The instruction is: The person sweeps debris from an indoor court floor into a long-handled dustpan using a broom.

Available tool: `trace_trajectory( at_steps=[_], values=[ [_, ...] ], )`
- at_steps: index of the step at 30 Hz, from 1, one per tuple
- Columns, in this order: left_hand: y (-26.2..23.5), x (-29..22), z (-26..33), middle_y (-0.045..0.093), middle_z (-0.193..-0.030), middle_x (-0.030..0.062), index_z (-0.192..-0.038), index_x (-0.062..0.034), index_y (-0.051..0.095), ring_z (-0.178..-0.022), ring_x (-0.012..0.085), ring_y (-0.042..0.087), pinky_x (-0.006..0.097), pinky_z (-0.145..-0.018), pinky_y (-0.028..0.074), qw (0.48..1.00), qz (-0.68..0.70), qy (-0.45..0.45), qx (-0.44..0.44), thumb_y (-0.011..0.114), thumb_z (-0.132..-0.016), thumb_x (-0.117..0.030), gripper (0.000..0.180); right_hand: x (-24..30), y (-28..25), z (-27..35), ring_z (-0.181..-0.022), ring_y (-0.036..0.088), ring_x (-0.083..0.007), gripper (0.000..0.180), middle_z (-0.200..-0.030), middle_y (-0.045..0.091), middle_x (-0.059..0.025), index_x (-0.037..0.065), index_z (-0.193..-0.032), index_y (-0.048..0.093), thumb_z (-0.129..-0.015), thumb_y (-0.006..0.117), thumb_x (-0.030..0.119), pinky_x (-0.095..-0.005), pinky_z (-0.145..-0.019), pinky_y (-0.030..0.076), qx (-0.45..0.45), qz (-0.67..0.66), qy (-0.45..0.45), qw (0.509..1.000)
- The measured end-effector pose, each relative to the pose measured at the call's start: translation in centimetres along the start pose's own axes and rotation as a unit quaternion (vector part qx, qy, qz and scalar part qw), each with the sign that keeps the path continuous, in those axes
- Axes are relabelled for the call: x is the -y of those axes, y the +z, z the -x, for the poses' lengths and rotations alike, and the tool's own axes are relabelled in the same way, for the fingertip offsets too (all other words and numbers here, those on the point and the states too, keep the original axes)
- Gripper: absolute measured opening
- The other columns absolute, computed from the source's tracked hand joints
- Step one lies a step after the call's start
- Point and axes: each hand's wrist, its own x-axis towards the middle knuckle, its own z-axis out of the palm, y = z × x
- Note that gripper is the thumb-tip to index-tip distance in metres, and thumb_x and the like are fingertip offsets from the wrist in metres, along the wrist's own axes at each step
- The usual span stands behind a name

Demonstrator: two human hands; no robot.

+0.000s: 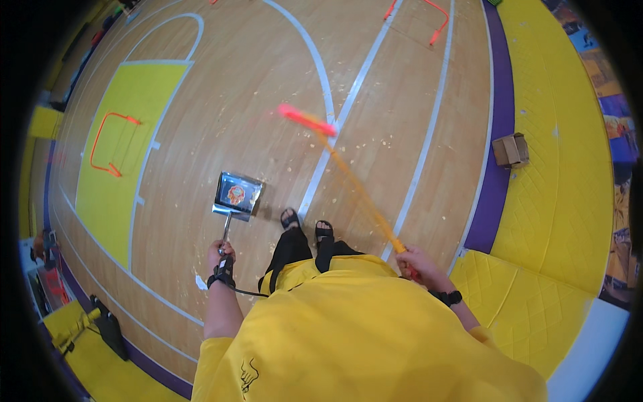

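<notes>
My left hand [220,254] is closed round the handle of a metal dustpan [248,192], which is held low at the left of my feet. A round red and white sticker shows on the pan. In my right hand [414,263] is the yellow handle of a broom [362,191]. The broom slants away to the far left, and its pink-red head, blurred at one end, is over the wooden floor [268,87] ahead of my feet. Small pale scraps [383,143] lie scattered over the floor around it.
Orange-red hurdles [100,144] stand on the yellow floor area at left and at the far right [439,33]. An open cardboard box [512,151] sits by the yellow padded wall [559,167] on the right. A white scrap [201,283] lies near my left wrist.
</notes>
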Motion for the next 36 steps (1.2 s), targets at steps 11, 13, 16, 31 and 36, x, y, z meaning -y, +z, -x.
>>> trace_trajectory(
  at_steps=[11, 13, 16, 31, 36],
  values=[
    [10.6, -6.0, -5.8, 0.038, -0.05, 0.0016, -0.072, -0.0035, 0.036, -0.035, 0.0091, 0.037, 0.017, -0.03, 0.035, 0.995, -0.089, -0.044, -0.033, 0.04, -0.079, -0.009, 0.009, 11.2, -5.3, -12.2, -0.043, 0.04, -0.0078, 0.01, -0.051, 0.04, 0.0015, 0.008, -0.068, 0.043, -0.073, 0.053, 0.009, -0.0224, -0.04, 0.034, -0.12, -0.222, 0.026, 0.967],
    [12.6, -7.4, -7.4, 0.038, -0.05, 0.0018, -0.072, -0.0032, 0.036, -0.035, 0.0092, 0.036, 0.017, -0.03, 0.035, 0.991, -0.123, -0.049, -0.016, 0.039, -0.079, -0.009, 0.01, 11.3, -1.8, -12.4, -0.043, 0.04, -0.0079, 0.009, -0.051, 0.04, 0.0016, 0.007, -0.07, 0.045, -0.073, 0.053, 0.009, -0.0219, -0.04, 0.034, -0.092, -0.145, 0.023, 0.985],
    [16.2, -9.2, -10.0, 0.038, -0.05, 0.0011, -0.068, -0.0062, 0.034, -0.036, 0.0093, 0.036, 0.018, -0.032, 0.033, 0.991, -0.093, -0.069, -0.069, 0.041, -0.076, -0.012, 0.012, 14.5, 7.2, -9.4, -0.043, 0.041, -0.007, 0.013, -0.052, 0.041, 0.002, 0.008, -0.063, 0.045, -0.073, 0.053, 0.012, -0.0207, -0.04, 0.033, -0.063, 0.01, 0.088, 0.994],
    [32.7, -12.8, -15.2, 0.039, -0.05, 0.001, -0.067, -0.0071, 0.039, -0.036, 0.01, 0.037, 0.019, -0.03, 0.031, 0.968, -0.243, 0.011, -0.058, 0.043, -0.079, -0.016, 0.015, 24.9, 12.6, -11.0, -0.044, 0.036, -0.0029, 0.009, -0.053, 0.037, 0.004, 0.004, -0.079, 0.049, -0.076, 0.052, 0.012, -0.0165, -0.039, 0.027, -0.006, -0.089, 0.038, 0.995],
    [32.2, -12.8, -15.7, 0.037, -0.045, -0.0009, -0.06, -0.0099, 0.038, -0.031, 0.0105, 0.034, 0.02, -0.029, 0.03, 0.961, -0.266, -0.031, -0.066, 0.044, -0.077, -0.02, 0.021, 27.2, 5.9, -11.7, -0.041, 0.036, -0.0038, 0.007, -0.052, 0.037, 0.0043, 0.006, -0.075, 0.045, -0.077, 0.05, 0.012, -0.0178, -0.037, 0.027, -0.09, -0.179, -0.023, 0.979]
  ],
)
